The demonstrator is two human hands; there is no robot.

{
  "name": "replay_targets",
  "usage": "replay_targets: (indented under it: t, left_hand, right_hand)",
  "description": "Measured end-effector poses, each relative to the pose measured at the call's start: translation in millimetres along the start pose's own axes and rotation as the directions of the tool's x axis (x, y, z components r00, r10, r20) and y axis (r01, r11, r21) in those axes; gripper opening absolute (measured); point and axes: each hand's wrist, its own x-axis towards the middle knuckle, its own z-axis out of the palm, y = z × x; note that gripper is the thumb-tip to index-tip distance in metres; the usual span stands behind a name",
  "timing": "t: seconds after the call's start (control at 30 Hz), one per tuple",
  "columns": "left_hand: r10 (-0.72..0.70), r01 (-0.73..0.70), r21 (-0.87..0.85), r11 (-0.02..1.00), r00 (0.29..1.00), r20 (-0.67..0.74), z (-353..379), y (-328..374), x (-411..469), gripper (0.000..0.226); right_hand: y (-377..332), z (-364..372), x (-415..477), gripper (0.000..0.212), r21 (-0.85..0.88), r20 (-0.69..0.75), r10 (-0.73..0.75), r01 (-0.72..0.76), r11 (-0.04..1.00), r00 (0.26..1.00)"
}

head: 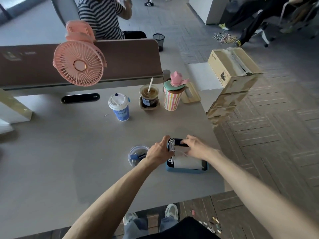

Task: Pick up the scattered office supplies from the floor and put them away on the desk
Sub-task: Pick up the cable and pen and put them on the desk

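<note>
On the grey desk (69,152) stands a blue tray (186,170) holding a white sheet or pad and a white coiled cable (171,145). My left hand (159,150) grips the tray's far left corner beside the cable. My right hand (195,146) lies over a dark flat object (178,141) at the tray's far end, fingers curled on its edge. A clear round container (136,155) with blue and dark items stands just left of my left hand. Small supplies (209,225) lie scattered on the floor by my feet.
Three drinks stand further back: a white-lidded cup (119,107), an iced coffee (148,97), a striped cup (171,98). A pink fan (78,63) is clipped on the divider. A cardboard box (231,66) stands right of the desk. Seated people and a pile of sticks (223,37) are beyond.
</note>
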Motion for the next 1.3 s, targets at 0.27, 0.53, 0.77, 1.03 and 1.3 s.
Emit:
replay_targets:
  t: [0.27, 0.53, 0.77, 1.03, 1.3]
  left_hand:
    - [0.034, -0.034, 0.059, 0.998, 0.999, -0.003, -5, 7, 1, 0.051]
    - [0.169, -0.171, 0.164, 0.972, 0.985, 0.023, -7, 8, 3, 0.042]
    - [0.184, -0.226, 0.175, 0.958, 0.956, 0.226, -9, 10, 9, 0.013]
    - [0.104, -0.118, 0.065, 0.991, 0.978, 0.181, -18, 9, -3, 0.054]
    - [0.174, -0.155, 0.170, 0.973, 0.979, -0.104, -24, 11, -32, 0.038]
  right_hand:
    - [10, 1, -4, 0.068, -0.195, 0.016, -0.058, 0.060, 0.979, 0.998]
    - [24, -16, -13, 0.033, 0.154, 0.097, -0.030, 0.015, 0.988, 0.995]
    - [30, -20, -17, 0.022, 0.211, 0.083, -0.099, 0.080, 0.974, 0.992]
    - [24, -14, -12, 0.023, 0.043, 0.084, -0.122, 0.118, 0.992, 0.989]
    - [25, -31, -19, 0.022, -0.073, -0.031, -0.202, 0.200, 0.977, 0.979]
